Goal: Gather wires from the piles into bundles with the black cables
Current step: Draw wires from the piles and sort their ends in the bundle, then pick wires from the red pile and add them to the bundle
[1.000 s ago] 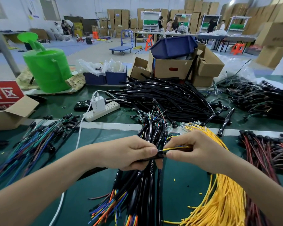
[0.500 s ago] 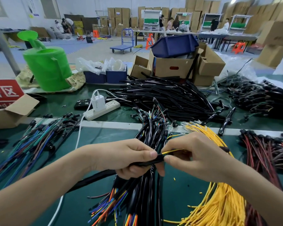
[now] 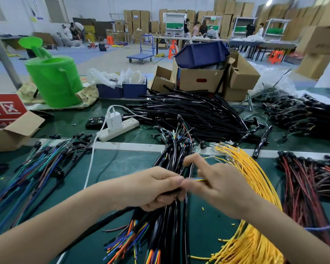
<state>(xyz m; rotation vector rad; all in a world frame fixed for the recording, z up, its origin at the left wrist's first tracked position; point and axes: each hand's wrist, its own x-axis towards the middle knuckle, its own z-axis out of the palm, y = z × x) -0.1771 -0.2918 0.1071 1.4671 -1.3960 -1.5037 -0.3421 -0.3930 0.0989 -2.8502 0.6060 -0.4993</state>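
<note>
**Fig.** Left hand (image 3: 156, 187) grips a black cable (image 3: 122, 213) and a thin yellow wire (image 3: 198, 179) above the green table (image 3: 122, 168). The right hand (image 3: 223, 189) is blurred, its grip unclear. The wire is probably light and limp, best pinched near the end.

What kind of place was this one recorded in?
Most likely a factory or warehouse floor doing wire-harness assembly: sorted piles of yellow wires and black cables cover a green workbench, stacked cardboard boxes line the back wall, and other workers stand at tables behind.
</note>
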